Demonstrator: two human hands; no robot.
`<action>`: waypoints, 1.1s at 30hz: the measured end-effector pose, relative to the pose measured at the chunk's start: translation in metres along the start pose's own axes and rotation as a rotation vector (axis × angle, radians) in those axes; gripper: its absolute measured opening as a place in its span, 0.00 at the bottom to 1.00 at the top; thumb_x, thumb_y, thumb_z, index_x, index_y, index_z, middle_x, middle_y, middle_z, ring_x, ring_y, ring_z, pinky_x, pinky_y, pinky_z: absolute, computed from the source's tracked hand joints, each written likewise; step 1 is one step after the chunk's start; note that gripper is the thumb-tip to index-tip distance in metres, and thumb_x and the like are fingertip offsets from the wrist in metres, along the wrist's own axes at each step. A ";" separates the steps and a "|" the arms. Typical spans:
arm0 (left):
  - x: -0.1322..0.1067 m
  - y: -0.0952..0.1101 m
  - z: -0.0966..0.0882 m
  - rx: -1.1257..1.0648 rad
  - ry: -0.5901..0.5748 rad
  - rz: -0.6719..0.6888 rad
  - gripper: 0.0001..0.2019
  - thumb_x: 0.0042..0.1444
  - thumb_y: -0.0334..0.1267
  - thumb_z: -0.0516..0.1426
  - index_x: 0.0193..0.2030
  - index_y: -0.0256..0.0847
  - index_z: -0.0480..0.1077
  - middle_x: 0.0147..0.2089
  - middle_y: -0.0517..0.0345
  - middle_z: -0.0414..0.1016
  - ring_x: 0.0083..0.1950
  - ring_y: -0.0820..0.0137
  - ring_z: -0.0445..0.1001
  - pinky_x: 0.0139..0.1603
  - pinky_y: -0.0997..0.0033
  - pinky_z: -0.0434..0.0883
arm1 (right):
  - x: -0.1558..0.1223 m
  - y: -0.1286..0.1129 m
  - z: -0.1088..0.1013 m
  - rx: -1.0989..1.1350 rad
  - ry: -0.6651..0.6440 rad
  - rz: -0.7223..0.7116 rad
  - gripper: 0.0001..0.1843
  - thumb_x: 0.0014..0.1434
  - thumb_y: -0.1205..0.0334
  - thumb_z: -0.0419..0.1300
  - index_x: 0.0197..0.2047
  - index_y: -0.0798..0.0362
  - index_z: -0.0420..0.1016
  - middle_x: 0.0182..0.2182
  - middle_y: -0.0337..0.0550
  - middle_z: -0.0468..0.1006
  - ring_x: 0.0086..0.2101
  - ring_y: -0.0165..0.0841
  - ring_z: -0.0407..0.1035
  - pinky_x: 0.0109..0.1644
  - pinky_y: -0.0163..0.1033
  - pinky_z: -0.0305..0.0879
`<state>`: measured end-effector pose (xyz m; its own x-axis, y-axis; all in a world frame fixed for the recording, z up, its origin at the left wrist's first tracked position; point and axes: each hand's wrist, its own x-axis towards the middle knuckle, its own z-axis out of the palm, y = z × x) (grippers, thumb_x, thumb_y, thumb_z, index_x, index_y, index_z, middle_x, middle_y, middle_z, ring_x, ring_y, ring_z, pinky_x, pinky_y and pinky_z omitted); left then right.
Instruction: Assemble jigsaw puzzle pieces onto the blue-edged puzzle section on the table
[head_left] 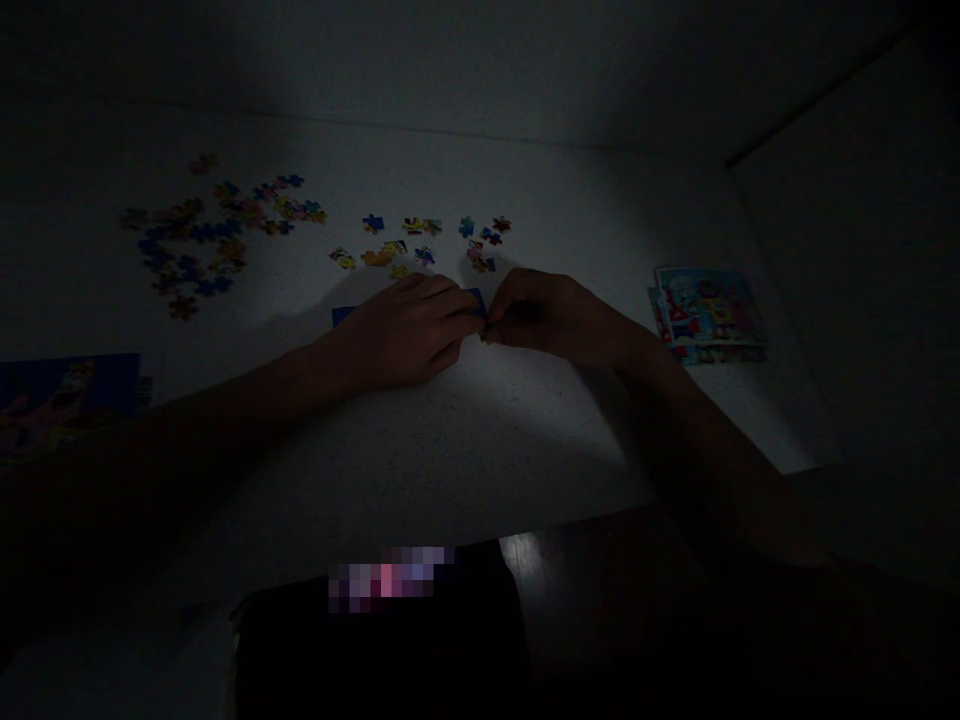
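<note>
Dimly lit, the person's left hand (405,330) and right hand (551,318) meet near the middle of a white speckled tabletop (480,440). Both are curled inward, not spread, with their fingertips pinching together at the right end of a blue jigsaw section (345,316). Most of that section lies hidden beneath the left hand, with only a strip showing on either side, so its shape and how many pieces form it cannot be made out. The grip itself is deep in shadow.

Just above the hands lies a loose row of colourful jigsaw pieces (420,240). Further left, a larger scatter of jigsaw pieces (195,235) spreads across the table, too dark and small for their pictures to be read. To the right, well beyond the right hand, sits a small stack of printed cartoon puzzle cards (709,310). A dark blue cartoon picture (67,395) lies at the left edge, partly cut off by the frame and by the left forearm (225,420). In the foreground, a dark object (375,640) carries a pixelated, unreadable patch (390,578).
</note>
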<state>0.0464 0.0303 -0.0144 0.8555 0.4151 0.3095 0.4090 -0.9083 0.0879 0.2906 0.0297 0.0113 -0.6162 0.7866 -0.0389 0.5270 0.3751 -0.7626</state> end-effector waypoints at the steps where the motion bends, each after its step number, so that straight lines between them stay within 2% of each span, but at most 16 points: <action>1: 0.000 0.000 0.000 0.004 -0.002 0.004 0.16 0.69 0.36 0.49 0.56 0.38 0.75 0.56 0.49 0.78 0.58 0.57 0.74 0.58 0.55 0.71 | 0.000 0.000 0.000 0.007 0.009 0.002 0.11 0.58 0.54 0.68 0.38 0.52 0.77 0.36 0.39 0.77 0.36 0.32 0.69 0.41 0.39 0.63; 6: 0.000 0.000 -0.001 -0.018 -0.007 0.002 0.16 0.69 0.36 0.50 0.56 0.39 0.75 0.57 0.50 0.78 0.59 0.59 0.74 0.61 0.56 0.70 | 0.002 0.003 0.003 0.047 0.042 0.029 0.12 0.58 0.53 0.68 0.37 0.52 0.76 0.32 0.37 0.76 0.33 0.31 0.68 0.38 0.37 0.62; 11: -0.002 0.000 0.001 -0.051 0.034 -0.017 0.16 0.69 0.35 0.50 0.56 0.40 0.75 0.57 0.53 0.79 0.59 0.61 0.75 0.63 0.57 0.70 | 0.003 0.004 0.003 0.076 0.048 0.008 0.11 0.58 0.54 0.67 0.37 0.52 0.78 0.33 0.39 0.78 0.35 0.32 0.69 0.40 0.38 0.63; 15: -0.003 -0.001 0.002 -0.047 0.083 0.013 0.16 0.69 0.34 0.50 0.56 0.37 0.76 0.57 0.49 0.79 0.58 0.61 0.75 0.62 0.59 0.71 | 0.004 0.005 0.003 0.116 0.070 0.010 0.10 0.57 0.55 0.67 0.35 0.52 0.77 0.32 0.39 0.78 0.34 0.32 0.70 0.40 0.38 0.64; 17: -0.003 -0.001 0.002 -0.041 0.107 0.034 0.17 0.69 0.33 0.50 0.57 0.35 0.75 0.57 0.47 0.79 0.58 0.61 0.76 0.61 0.59 0.71 | 0.006 0.009 0.004 0.175 0.156 0.022 0.09 0.57 0.56 0.67 0.34 0.53 0.76 0.31 0.39 0.77 0.33 0.31 0.69 0.39 0.38 0.65; 21: -0.002 0.000 0.000 -0.026 0.115 0.042 0.16 0.70 0.32 0.50 0.57 0.36 0.76 0.58 0.48 0.79 0.58 0.62 0.75 0.62 0.60 0.71 | 0.011 0.021 0.002 0.199 0.432 0.055 0.10 0.54 0.56 0.66 0.31 0.53 0.73 0.27 0.38 0.74 0.30 0.30 0.66 0.35 0.38 0.63; 24: -0.003 0.000 0.001 -0.025 0.144 0.065 0.16 0.70 0.32 0.50 0.56 0.34 0.76 0.57 0.46 0.80 0.58 0.61 0.75 0.61 0.59 0.71 | 0.014 0.030 0.000 0.172 0.530 0.072 0.09 0.52 0.57 0.65 0.31 0.53 0.73 0.27 0.38 0.74 0.29 0.30 0.66 0.35 0.38 0.63; 33: -0.003 -0.001 0.001 -0.020 0.123 0.048 0.16 0.70 0.33 0.50 0.57 0.36 0.76 0.57 0.49 0.80 0.57 0.62 0.75 0.60 0.59 0.71 | 0.012 0.028 0.001 0.080 0.467 0.031 0.05 0.55 0.61 0.62 0.34 0.53 0.74 0.30 0.40 0.76 0.30 0.30 0.66 0.36 0.38 0.64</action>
<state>0.0433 0.0303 -0.0168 0.8278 0.3629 0.4278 0.3609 -0.9283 0.0891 0.2968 0.0493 -0.0113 -0.2624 0.9401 0.2177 0.4830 0.3233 -0.8138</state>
